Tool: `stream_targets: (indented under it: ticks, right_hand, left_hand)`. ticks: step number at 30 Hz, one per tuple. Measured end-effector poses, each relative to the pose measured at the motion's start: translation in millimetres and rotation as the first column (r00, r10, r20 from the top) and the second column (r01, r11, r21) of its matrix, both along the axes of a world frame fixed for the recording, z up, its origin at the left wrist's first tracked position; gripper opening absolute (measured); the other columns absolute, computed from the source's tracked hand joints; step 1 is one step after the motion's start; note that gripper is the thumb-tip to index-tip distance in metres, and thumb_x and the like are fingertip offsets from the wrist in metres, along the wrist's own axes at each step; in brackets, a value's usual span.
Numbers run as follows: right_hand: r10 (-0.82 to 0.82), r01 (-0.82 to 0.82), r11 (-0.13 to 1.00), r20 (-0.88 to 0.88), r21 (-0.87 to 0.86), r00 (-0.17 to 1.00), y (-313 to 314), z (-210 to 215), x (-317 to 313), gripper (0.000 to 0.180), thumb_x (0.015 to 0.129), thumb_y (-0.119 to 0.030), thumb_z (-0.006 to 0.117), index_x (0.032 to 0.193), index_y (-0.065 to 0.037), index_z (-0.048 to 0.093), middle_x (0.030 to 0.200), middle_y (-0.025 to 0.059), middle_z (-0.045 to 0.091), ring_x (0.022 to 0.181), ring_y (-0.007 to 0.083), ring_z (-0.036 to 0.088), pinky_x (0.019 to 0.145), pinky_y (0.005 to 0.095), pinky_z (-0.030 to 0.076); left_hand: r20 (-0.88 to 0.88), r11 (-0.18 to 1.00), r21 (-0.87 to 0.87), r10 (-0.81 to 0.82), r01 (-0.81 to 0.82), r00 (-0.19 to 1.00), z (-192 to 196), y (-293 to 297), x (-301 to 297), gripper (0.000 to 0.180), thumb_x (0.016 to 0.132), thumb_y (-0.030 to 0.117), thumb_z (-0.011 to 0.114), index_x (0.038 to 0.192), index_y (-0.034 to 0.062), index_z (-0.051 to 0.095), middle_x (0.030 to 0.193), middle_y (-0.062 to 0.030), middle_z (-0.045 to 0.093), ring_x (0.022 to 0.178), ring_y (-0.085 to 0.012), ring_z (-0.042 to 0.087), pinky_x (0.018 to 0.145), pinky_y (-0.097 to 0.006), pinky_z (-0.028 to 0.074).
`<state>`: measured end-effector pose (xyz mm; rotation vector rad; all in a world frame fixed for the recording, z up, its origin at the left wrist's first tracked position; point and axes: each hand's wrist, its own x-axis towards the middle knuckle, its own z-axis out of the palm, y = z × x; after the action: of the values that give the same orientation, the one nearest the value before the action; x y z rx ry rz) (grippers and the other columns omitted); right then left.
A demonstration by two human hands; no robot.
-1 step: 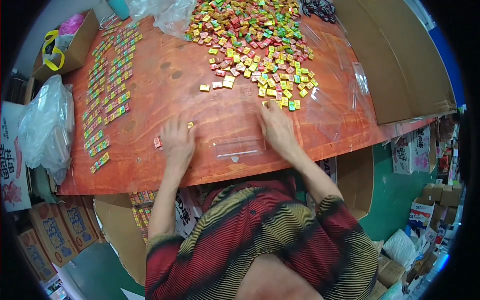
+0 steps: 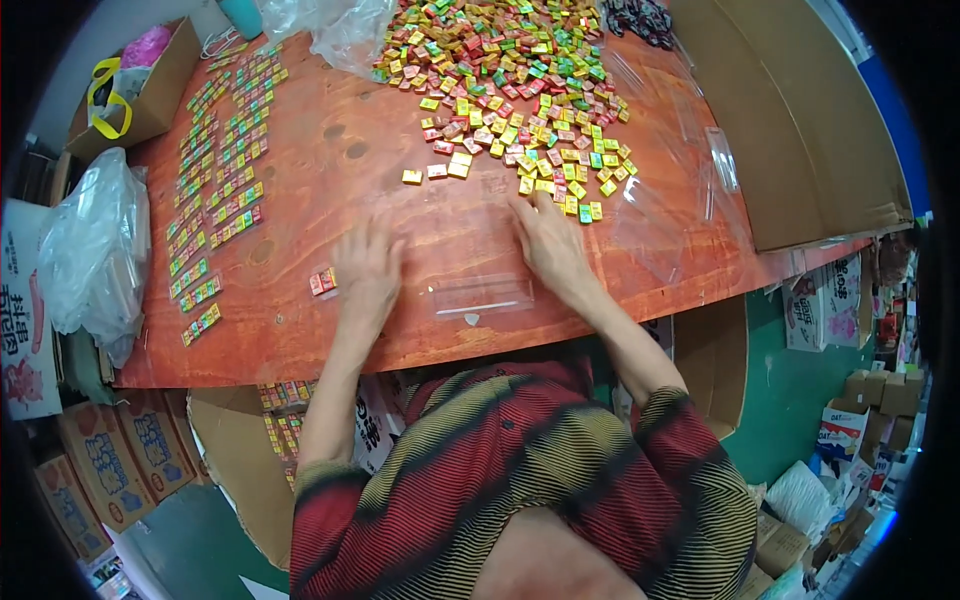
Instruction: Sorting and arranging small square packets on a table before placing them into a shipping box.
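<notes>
Small candy-like boxes point(image 2: 485, 135) in yellow, red, green and pink spread down the wooden table from a big heap. At the heap's near edge is my right hand point(image 2: 550, 245), thumb and forefinger apart, its fingertips beside the lowest yellow boxes; whether they touch one is hidden. My left hand point(image 2: 368, 268), smeared by motion, has its fingers spread above the table and holds nothing I can see. Just left of it a short row of red and yellow boxes point(image 2: 323, 281) lies on the wood. Between my hands lies a clear plastic tray point(image 2: 482, 297).
Rows of lined-up boxes point(image 2: 237, 215) cover the table's left side. More clear plastic trays point(image 2: 648, 232) lie at the right, before a large cardboard carton point(image 2: 800, 130). A plastic bag point(image 2: 95, 255) hangs at the left edge. Under the table stands an open carton point(image 2: 235, 430).
A yellow box that was at my left fingers now sits against the red one in the short row. My left hand has drawn slightly right; my right hand has shifted a little left.
</notes>
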<state>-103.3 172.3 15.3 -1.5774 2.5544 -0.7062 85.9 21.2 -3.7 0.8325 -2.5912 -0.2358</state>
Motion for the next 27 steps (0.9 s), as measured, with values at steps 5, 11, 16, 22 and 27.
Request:
stream_targets:
  ticks: [5, 11, 16, 22, 27]
  right_hand:
    - [0.138, -0.163, 0.957, -0.118, -0.24, 0.983, -77.7, -16.6, -6.0, 0.034, 0.072, -0.001, 0.052, 0.105, -0.005, 0.052, 0.095, 0.0142, 0.053, 0.089, 0.0305, 0.055, 0.069, 0.0373, 0.046]
    - [0.207, -0.237, 0.961, -0.2, -0.139, 0.958, -104.3, -25.2, -8.4, 0.02, 0.078, -0.009, 0.046, 0.095, 0.0, 0.051, 0.084, 0.0145, 0.051, 0.075, 0.0319, 0.056, 0.062, 0.0425, 0.045]
    - [0.171, -0.189, 0.968, -0.119, -0.165, 0.978, -80.7, -28.1, -6.8, 0.01, 0.077, -0.004, 0.045, 0.081, 0.002, 0.051, 0.081, 0.016, 0.051, 0.075, 0.0334, 0.054, 0.063, 0.0424, 0.045]
    - [0.235, -0.233, 0.969, 0.019, -0.08, 0.972, -54.8, -18.5, -10.2, 0.012, 0.075, 0.003, 0.044, 0.083, 0.007, 0.052, 0.084, 0.0243, 0.051, 0.078, 0.0385, 0.056, 0.065, 0.0441, 0.046]
    - [0.135, -0.131, 0.987, 0.046, -0.096, 0.99, -61.2, -26.7, -23.9, 0.013, 0.076, 0.001, 0.045, 0.087, 0.006, 0.051, 0.084, 0.0248, 0.053, 0.076, 0.0399, 0.057, 0.064, 0.043, 0.048]
  left_hand:
    - [-0.136, 0.991, 0.119, 0.071, -0.055, 0.988, 4.7, -21.7, -77.1, 0.032, 0.077, 0.017, 0.062, 0.104, 0.0026, 0.053, 0.099, -0.0205, 0.049, 0.088, -0.0368, 0.051, 0.073, -0.045, 0.043]
    - [-0.126, 0.992, 0.112, -0.046, 0.06, 0.991, -12.9, -31.0, -89.4, 0.019, 0.075, 0.009, 0.062, 0.092, 0.0011, 0.057, 0.086, -0.0201, 0.049, 0.079, -0.0374, 0.052, 0.067, -0.045, 0.043]
    - [-0.112, 0.98, 0.199, 0.017, 0.006, 0.994, -7.6, -4.5, -78.9, 0.019, 0.074, 0.005, 0.06, 0.093, 0.0014, 0.057, 0.082, -0.0177, 0.049, 0.079, -0.0358, 0.052, 0.066, -0.043, 0.043]
    - [-0.261, 0.967, 0.254, 0.051, 0.018, 0.964, -3.2, 24.8, -88.8, 0.025, 0.075, 0.007, 0.062, 0.099, 0.0034, 0.057, 0.084, -0.0156, 0.049, 0.079, -0.0323, 0.052, 0.067, -0.04, 0.043]
    - [-0.186, 0.964, 0.264, 0.02, 0.03, 0.982, -6.1, 18.8, -95.7, 0.029, 0.073, 0.007, 0.064, 0.101, 0.0037, 0.057, 0.087, -0.0152, 0.05, 0.082, -0.0319, 0.052, 0.07, -0.04, 0.043]
